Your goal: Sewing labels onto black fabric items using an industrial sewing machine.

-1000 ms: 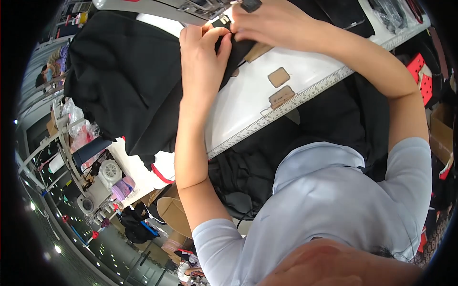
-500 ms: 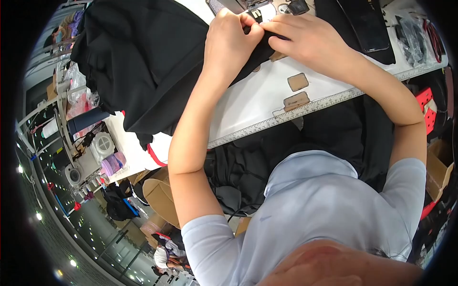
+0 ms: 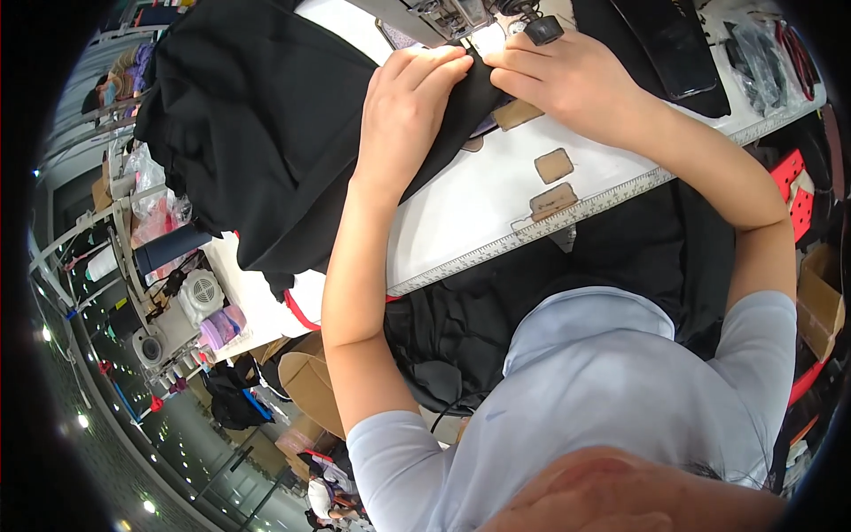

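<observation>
Black cloth (image 3: pixel 257 115) spreads over the left of the white table and runs in a narrowing strip to the sewing machine (image 3: pixel 443 16) at the top. My left hand (image 3: pixel 409 102) lies on this strip with its fingers bent together, tips close to the needle area; its thumb is hidden. Just to the right, my right hand (image 3: pixel 567 84) holds the cloth's edge between closed fingers, beside a black round knob (image 3: pixel 543 31). A small gap separates the fingertips of both hands. The cloth under the fingers is partly hidden.
A measuring tape strip (image 3: pixel 532 238) runs along the table's front edge, near brown patches (image 3: pixel 554 166). A black phone-like slab (image 3: pixel 678 53) and clear plastic bags (image 3: pixel 762 75) are at right. Dark cloth (image 3: pixel 620 239) hangs over my lap. Cardboard boxes (image 3: pixel 820 297) stand beyond.
My left hand has gone from a thumb-and-finger pinch to fingers laid on the cloth, slightly lower and left. The fingertips have parted a little. More of the sewing machine shows.
</observation>
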Available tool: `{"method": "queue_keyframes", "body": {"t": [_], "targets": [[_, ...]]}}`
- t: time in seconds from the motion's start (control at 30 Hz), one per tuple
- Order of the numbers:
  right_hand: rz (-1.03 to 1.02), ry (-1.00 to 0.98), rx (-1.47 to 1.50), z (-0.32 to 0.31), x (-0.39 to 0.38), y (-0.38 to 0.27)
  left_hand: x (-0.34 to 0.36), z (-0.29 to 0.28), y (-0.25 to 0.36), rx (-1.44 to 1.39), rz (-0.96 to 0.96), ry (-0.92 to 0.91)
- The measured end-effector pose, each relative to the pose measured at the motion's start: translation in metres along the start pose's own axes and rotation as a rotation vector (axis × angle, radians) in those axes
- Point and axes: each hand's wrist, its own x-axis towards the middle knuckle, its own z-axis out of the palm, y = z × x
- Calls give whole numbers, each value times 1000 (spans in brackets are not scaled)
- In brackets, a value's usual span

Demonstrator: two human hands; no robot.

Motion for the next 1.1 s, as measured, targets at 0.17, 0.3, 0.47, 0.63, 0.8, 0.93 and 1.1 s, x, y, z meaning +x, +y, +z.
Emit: {"method": "queue_keyframes", "body": {"t": [0.17,0.3,0.47,0.63,0.8,0.93,1.1], "targets": [[14,-28,58,-1,5,4,0,5,-5,-7,-23,50],[11,-22,84,0,7,5,0,5,-7,-28,-38,61],[7,-56,59,-4,8,4,2,5,-6,-24,-47,68],[3,-11,67,-2,7,5,2,7,-4,-23,-52,65],[27,-44,91,-4,6,3,3,8,-1,-39,-75,87],[48,-13,207,-8,8,3,4,10,-4,-32,-93,92],[-209,198,-272,11,2,14,9,16,-12,-83,-39,148]]}}
